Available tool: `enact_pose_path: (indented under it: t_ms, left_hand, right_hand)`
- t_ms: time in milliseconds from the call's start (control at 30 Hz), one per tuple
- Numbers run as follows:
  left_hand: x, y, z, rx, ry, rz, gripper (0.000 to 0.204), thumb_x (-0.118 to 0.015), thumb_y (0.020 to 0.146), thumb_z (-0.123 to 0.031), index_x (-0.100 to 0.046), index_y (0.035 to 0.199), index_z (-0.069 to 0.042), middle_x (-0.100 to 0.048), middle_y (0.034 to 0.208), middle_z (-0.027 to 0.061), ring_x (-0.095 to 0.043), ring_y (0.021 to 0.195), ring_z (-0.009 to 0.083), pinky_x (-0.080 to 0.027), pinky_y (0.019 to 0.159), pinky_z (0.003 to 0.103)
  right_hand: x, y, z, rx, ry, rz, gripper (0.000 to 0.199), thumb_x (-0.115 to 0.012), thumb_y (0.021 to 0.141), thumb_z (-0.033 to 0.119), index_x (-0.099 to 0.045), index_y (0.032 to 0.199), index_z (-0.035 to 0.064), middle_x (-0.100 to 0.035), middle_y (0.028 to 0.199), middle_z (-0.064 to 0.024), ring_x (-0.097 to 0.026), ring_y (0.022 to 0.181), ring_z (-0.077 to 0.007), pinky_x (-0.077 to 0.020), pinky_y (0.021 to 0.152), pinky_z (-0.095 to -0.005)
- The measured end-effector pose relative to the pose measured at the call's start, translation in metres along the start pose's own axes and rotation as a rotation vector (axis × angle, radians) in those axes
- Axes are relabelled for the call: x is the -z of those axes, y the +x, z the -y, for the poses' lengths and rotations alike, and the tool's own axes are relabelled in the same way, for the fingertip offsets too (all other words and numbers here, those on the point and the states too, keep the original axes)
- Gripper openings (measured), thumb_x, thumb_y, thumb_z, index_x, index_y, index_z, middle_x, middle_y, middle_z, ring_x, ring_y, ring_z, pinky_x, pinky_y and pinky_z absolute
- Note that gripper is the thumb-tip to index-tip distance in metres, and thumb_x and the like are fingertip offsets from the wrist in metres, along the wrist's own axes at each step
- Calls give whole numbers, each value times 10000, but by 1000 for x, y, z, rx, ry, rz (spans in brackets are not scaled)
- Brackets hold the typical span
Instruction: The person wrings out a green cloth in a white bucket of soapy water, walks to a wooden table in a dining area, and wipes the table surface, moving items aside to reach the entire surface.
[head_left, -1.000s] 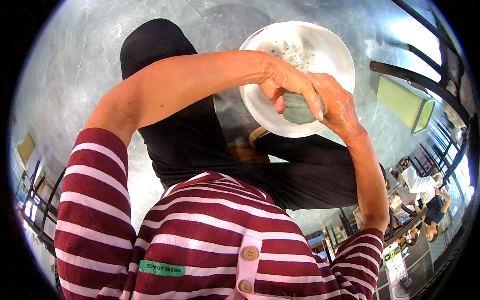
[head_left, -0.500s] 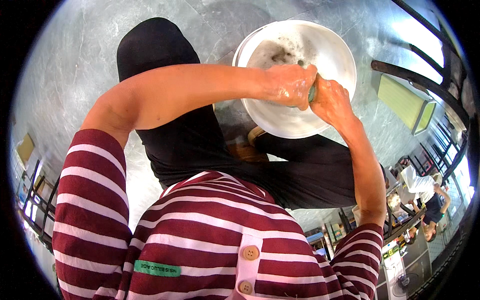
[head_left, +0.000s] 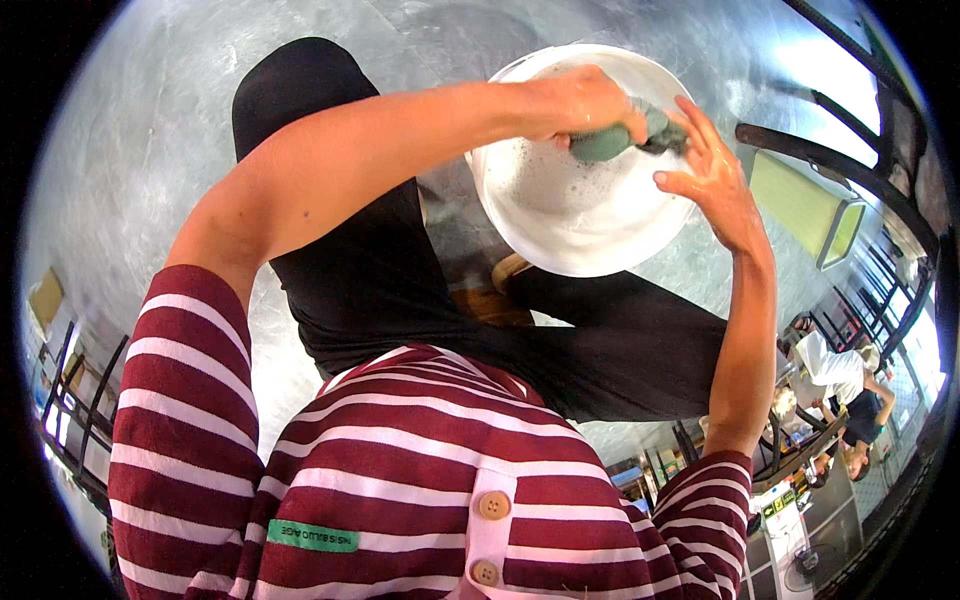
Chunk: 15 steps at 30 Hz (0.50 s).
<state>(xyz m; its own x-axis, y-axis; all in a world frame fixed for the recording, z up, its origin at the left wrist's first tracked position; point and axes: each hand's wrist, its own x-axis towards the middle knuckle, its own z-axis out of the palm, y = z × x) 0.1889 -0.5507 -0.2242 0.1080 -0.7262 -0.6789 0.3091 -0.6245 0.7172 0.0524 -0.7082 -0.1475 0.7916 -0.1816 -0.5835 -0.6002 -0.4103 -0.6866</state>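
A bunched, wet grey-green cloth [head_left: 600,145] is held over a white bucket [head_left: 592,252]. My left hand [head_left: 582,102] is closed round the cloth, and one end bulges out below the fingers. Its other end reaches toward my right hand [head_left: 718,190], which has its fingers and thumb spread beside it over the bucket's right side. Whether the right fingertips touch the cloth, I cannot tell. Both hands look wet. Inside the bucket, small bubbles and dark specks show on the pale surface.
The bucket stands on a grey floor [head_left: 160,150] in front of my bent legs [head_left: 400,290] in black trousers. Right of it are a light green box-like thing [head_left: 800,205] and a dark metal frame [head_left: 830,145]. People [head_left: 850,390] and shelves appear far right.
My hands were together, gripping the cloth tightly between them. Now the right hand has opened and moved right, while the left has shifted up and more of the cloth shows.
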Motion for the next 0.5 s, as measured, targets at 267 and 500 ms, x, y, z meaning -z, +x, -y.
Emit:
enact_pose_path:
  t_ms: [267, 500]
  left_hand:
    - [1, -10, 2, 319, -594, 667, 288, -692, 786, -373, -634, 859, -101, -578, 677, -15, -427, 398, 52, -234, 305, 180]
    - [-8, -24, 7, 282, -552, 656, 294, -706, 797, -312, -629, 941, -68, -602, 745, 15, -521, 480, 82, -334, 332, 192]
  right_hand:
    - [-46, 0, -16, 696, -647, -287, 955, -789, 612, -18, -308, 1433, 56, -398, 1442, -137, -377, 1340, -319, -372, 1083, -443]
    - [-57, -12, -18, 518, -651, -278, 765, -744, 631, -36, -459, 1321, 135, -631, 999, -82, -645, 844, -293, -542, 680, -387]
